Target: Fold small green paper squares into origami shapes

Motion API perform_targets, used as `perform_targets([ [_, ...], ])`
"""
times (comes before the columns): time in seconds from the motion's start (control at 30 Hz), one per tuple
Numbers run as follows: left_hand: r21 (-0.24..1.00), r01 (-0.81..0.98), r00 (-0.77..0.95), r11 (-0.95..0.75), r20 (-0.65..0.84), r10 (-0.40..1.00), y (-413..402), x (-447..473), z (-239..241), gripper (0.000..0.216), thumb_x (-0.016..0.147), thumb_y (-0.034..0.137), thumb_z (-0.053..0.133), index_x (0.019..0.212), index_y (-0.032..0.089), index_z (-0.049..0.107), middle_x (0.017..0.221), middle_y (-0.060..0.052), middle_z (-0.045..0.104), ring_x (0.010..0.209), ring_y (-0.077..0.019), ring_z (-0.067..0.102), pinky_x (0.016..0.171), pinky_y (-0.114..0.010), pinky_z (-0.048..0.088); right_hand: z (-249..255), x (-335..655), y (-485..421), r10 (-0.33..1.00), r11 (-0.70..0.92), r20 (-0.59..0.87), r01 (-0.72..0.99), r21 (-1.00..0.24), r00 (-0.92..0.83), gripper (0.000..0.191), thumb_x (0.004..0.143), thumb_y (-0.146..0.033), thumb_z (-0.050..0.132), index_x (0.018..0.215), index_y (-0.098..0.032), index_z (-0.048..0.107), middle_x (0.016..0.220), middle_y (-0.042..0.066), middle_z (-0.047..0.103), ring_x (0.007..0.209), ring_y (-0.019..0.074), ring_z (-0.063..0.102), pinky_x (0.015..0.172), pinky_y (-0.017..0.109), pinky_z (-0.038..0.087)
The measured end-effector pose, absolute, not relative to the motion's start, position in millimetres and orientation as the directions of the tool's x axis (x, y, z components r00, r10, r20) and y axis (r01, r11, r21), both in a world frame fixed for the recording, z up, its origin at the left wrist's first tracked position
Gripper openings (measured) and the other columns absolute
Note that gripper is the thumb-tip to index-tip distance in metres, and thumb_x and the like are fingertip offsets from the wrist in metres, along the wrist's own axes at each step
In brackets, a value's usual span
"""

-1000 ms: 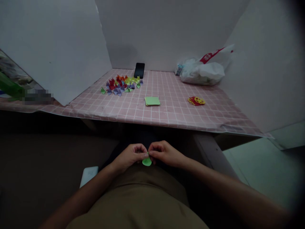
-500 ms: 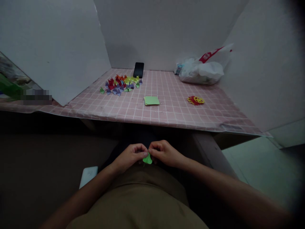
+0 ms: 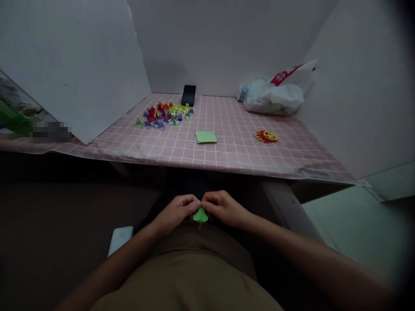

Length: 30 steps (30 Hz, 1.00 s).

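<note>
Down in my lap, below the table's front edge, my left hand [image 3: 177, 210] and my right hand [image 3: 223, 207] meet fingertip to fingertip. Both pinch a small folded piece of green paper [image 3: 200, 215] that hangs between them, pointed at the top and wider below. On the pink checked table [image 3: 227, 155] lies a small stack of green paper squares [image 3: 206, 137]. Further back left sits a cluster of several small folded paper pieces [image 3: 164, 114] in red, orange, yellow, purple and green.
A black phone [image 3: 189, 95] leans against the back wall. A white plastic bag with red print [image 3: 277, 95] lies at the back right. A red and yellow paper shape [image 3: 266, 136] rests right of centre. White boards wall the table. A white object [image 3: 120, 238] sits beside my left forearm.
The green paper has gone from a rounded flap to a narrower, pointed shape between my fingertips. My hands have stayed in place.
</note>
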<state>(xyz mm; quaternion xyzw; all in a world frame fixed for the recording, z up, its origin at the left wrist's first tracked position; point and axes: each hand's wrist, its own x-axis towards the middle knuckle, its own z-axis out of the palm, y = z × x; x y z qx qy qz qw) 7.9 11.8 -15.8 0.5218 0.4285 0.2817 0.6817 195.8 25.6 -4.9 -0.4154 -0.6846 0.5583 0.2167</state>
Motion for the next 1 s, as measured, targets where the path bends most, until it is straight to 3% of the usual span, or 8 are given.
perform_targets([
  [0.27,0.928,-0.028,0.494,0.371,-0.309,0.813,12.1,5.9,-23.1,0.026,0.074,0.037,0.071,0.081,0.016,0.057,0.063,0.005,0.051,0.050,-0.0058,0.040,0.049,-0.020,0.027,-4.8,197.9,26.1,0.806,0.174,-0.060,0.333,-0.927,-0.589,0.025,0.089,-0.028,0.051,0.069,-0.015,0.058,0.058,-0.002,0.052,0.054,0.0087,0.043,0.050,0.021,0.032],
  [0.5,0.919,-0.087,0.491,0.385,-0.296,0.819,11.6,8.6,-24.9,0.030,0.071,0.029,0.075,0.091,0.017,0.055,0.069,0.004,0.055,0.049,-0.0056,0.049,0.042,-0.017,0.032,-5.5,199.4,27.4,0.759,0.344,0.047,0.339,-0.876,-0.649,0.021,0.089,-0.024,0.051,0.071,-0.015,0.057,0.065,-0.001,0.053,0.059,0.0094,0.044,0.054,0.022,0.033],
  [0.67,0.957,-0.097,0.368,0.273,-0.220,0.903,9.4,10.4,-20.8,0.032,0.073,0.033,0.072,0.099,0.017,0.060,0.074,0.003,0.058,0.053,-0.0075,0.054,0.050,-0.021,0.044,-2.5,197.0,28.0,0.847,0.089,-0.048,0.230,-0.969,-0.529,0.025,0.089,-0.034,0.051,0.072,-0.017,0.054,0.062,-0.002,0.052,0.057,0.0104,0.048,0.054,0.022,0.037],
  [0.77,0.983,-0.049,0.255,0.175,-0.157,0.954,8.1,10.2,-19.1,0.024,0.076,0.031,0.068,0.094,0.016,0.064,0.068,0.003,0.059,0.053,-0.0094,0.055,0.054,-0.023,0.046,-0.5,195.4,27.4,0.858,-0.044,-0.108,0.137,-0.990,-0.503,0.021,0.085,-0.036,0.057,0.077,-0.017,0.054,0.067,-0.002,0.054,0.057,0.0105,0.050,0.055,0.023,0.040],
  [1.0,0.997,-0.002,0.087,0.078,-0.077,0.993,4.9,11.0,-18.3,0.014,0.079,0.028,0.063,0.087,0.017,0.062,0.057,0.003,0.062,0.055,-0.0123,0.058,0.057,-0.025,0.046,-0.5,192.5,25.4,0.865,0.033,-0.051,0.159,-0.987,-0.499,0.003,0.078,-0.017,0.061,0.079,-0.017,0.058,0.073,-0.002,0.055,0.066,0.0114,0.049,0.062,0.024,0.040],
])
